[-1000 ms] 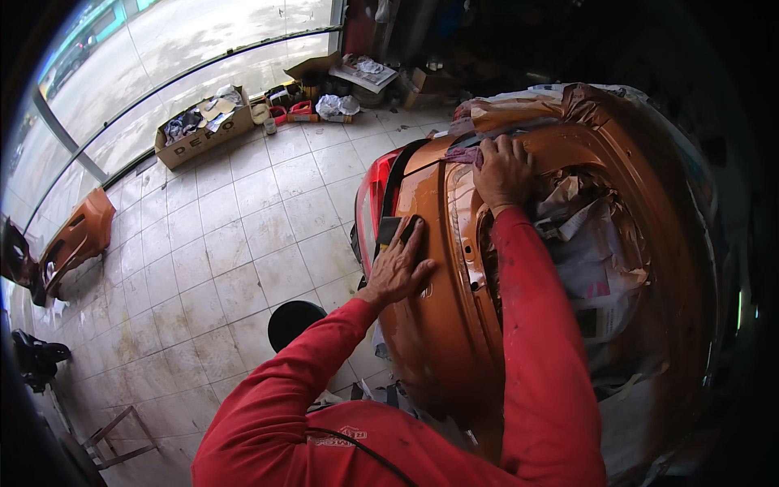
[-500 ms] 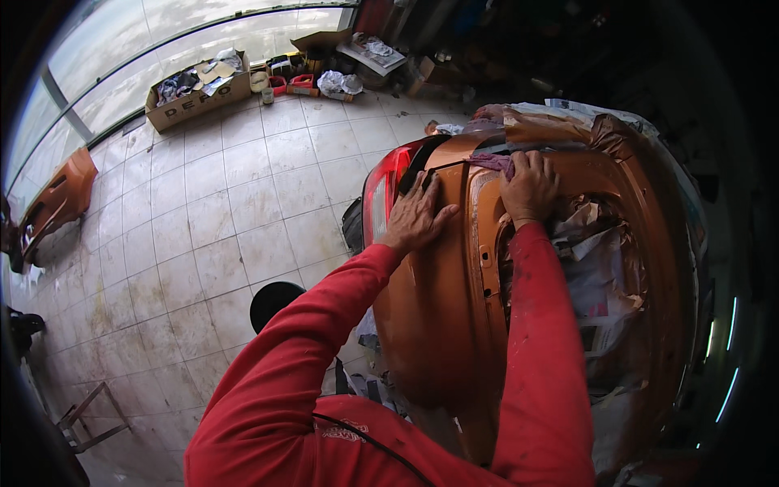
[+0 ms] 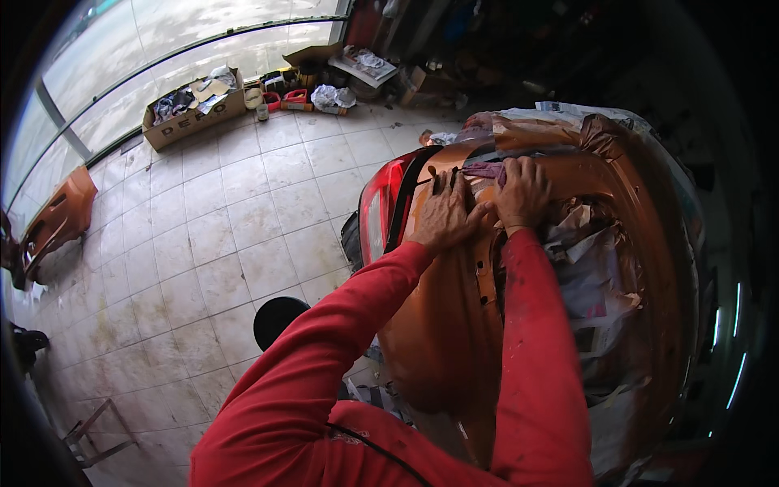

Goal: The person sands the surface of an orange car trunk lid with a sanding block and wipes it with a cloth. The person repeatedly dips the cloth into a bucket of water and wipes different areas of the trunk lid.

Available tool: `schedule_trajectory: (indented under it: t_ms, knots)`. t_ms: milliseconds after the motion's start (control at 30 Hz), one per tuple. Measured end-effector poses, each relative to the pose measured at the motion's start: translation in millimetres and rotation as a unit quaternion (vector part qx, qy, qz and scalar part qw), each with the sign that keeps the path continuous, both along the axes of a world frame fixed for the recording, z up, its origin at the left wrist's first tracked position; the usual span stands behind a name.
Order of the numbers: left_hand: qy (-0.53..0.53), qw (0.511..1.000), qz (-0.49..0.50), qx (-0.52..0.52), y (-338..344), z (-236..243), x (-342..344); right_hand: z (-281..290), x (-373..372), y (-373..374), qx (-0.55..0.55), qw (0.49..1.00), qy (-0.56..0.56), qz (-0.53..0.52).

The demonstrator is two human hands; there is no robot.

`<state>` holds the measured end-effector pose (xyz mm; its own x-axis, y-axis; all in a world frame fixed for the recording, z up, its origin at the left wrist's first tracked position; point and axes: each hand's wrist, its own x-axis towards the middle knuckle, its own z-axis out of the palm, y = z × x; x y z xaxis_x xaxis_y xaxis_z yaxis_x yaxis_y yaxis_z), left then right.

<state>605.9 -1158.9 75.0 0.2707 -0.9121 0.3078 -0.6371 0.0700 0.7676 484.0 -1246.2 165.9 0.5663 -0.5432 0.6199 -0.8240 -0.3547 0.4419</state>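
My left hand (image 3: 445, 213) lies on the orange car body panel (image 3: 430, 325), fingers stretched out and a little apart, just right of the red and clear tail light (image 3: 378, 203). Beside it, its thumb close to the left one, my right hand (image 3: 523, 193) is closed on a crumpled purple cloth (image 3: 484, 170). The cloth presses against the panel near its far edge. Some dark, thin shapes show by my left fingertips; I cannot make out what they are. Brown masking paper and plastic sheeting (image 3: 588, 284) cover the opening right of my right forearm.
A round black stool seat (image 3: 279, 321) stands left of my left arm. A cardboard box of scraps (image 3: 195, 109) sits by the window, with cans and crumpled paper (image 3: 333, 97) alongside. An orange bumper (image 3: 57, 215) rests at the far left, above a metal frame (image 3: 97, 438).
My left hand has slid right across the panel, away from the tail light and nearer my right hand. The right hand has shifted slightly left and nearer with the cloth.
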Motion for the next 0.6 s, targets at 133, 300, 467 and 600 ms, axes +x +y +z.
schedule_trajectory:
  t_ms: [133,300,467,600]
  knots:
    - [0.026,0.999,-0.006,0.032,16,-29,17,4,-8,4,0.025,1.000,0.000,0.005]
    - [0.004,1.000,0.005,0.017,7,5,6,6,-3,4,0.027,1.000,-0.002,-0.003]
    - [0.064,0.997,-0.050,0.005,15,-38,44,9,-3,-1,0.022,1.000,-0.005,0.009]
    - [-0.006,0.997,-0.047,-0.068,77,-54,-13,4,-4,1,0.025,1.000,0.002,0.002]
